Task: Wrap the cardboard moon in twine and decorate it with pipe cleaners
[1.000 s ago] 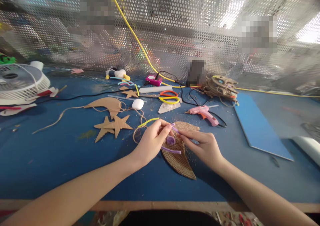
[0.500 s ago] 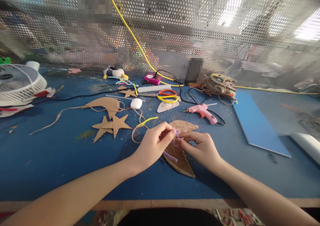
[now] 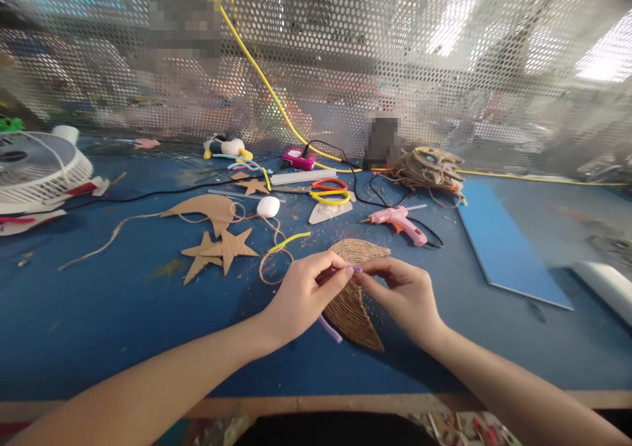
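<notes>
A purple pipe cleaner [image 3: 330, 329] is pinched between the fingertips of both hands, and its loose end hangs down below my left palm. My left hand [image 3: 309, 291] is closed on it from the left. From the right, my right hand [image 3: 402, 294] pinches it with thumb and forefinger. Beneath them lies a crescent moon covered in coiled jute twine [image 3: 353, 307], its middle partly hidden by my fingers. A yellow-green pipe cleaner [image 3: 290, 240] and a loop of twine [image 3: 264, 275] rest just beyond my left hand.
Two cardboard stars [image 3: 232, 247] and a cardboard crescent [image 3: 205, 207] lie left. Past the hands are scissors [image 3: 330, 197], a white ball [image 3: 268, 207] and a pink glue gun [image 3: 399, 222]. A blue board [image 3: 513, 248] lies right; a white fan [image 3: 39, 169] sits far left.
The purple pipe cleaner has turned in my fingers; its loose end now hangs lower and further left. My right hand has shifted slightly right and its pinch now meets the short end.
</notes>
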`<state>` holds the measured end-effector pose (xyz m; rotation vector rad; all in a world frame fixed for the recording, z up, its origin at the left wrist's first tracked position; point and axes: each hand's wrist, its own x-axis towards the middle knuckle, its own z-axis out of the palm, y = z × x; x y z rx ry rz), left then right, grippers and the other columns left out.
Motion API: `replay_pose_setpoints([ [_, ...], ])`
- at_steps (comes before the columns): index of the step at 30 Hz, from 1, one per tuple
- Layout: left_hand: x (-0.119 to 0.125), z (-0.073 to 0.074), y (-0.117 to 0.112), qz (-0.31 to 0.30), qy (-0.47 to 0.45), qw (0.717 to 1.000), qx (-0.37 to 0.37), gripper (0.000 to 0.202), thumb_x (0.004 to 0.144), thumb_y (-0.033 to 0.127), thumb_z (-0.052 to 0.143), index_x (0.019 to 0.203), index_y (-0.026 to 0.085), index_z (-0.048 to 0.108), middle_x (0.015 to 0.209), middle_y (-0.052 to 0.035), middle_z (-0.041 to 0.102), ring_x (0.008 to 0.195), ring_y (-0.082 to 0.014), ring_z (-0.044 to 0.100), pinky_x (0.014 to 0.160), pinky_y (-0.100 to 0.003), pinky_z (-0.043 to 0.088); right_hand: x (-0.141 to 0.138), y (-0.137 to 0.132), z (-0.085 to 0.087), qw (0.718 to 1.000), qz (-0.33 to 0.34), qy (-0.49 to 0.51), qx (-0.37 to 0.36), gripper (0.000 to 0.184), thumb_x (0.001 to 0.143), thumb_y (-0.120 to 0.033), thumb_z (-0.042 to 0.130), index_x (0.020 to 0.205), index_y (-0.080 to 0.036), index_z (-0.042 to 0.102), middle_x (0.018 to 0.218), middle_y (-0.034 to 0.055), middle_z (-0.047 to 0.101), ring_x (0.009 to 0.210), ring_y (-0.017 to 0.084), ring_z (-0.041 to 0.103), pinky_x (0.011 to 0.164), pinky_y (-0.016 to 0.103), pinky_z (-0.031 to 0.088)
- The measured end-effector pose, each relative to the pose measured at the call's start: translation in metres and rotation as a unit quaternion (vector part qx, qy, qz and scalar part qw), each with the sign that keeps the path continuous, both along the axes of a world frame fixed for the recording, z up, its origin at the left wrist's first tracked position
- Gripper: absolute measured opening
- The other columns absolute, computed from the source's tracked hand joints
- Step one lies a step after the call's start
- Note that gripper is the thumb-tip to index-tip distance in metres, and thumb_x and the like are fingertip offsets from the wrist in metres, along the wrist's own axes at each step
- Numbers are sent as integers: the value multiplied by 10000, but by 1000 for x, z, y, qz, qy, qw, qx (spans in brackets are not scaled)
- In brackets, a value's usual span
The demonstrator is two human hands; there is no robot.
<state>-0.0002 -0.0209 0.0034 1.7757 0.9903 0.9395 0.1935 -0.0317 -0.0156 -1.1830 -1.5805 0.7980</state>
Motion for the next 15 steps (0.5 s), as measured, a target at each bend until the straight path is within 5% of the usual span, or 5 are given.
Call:
replay_pose_setpoints([
  [7,2,-3,0,-5,-37,998,-45,202,979,370,537,999,195,636,923,-13,698,862,-153,658,741,-271,495,-4,3,3,999,15,28,-24,66,807,-277,733,809,-211,734,760,16,747,690,139,694,667,260,577],
  [15,2,-4,1,12,-13,1000,6,163,982,319,531,944,185,615,870,-10,696,805,-145,664,710,-269,494,-6,4,11,994,23,66,-84,167,774,-343,759,861,-200,749,792,46,766,705,169,722,664,297,617],
])
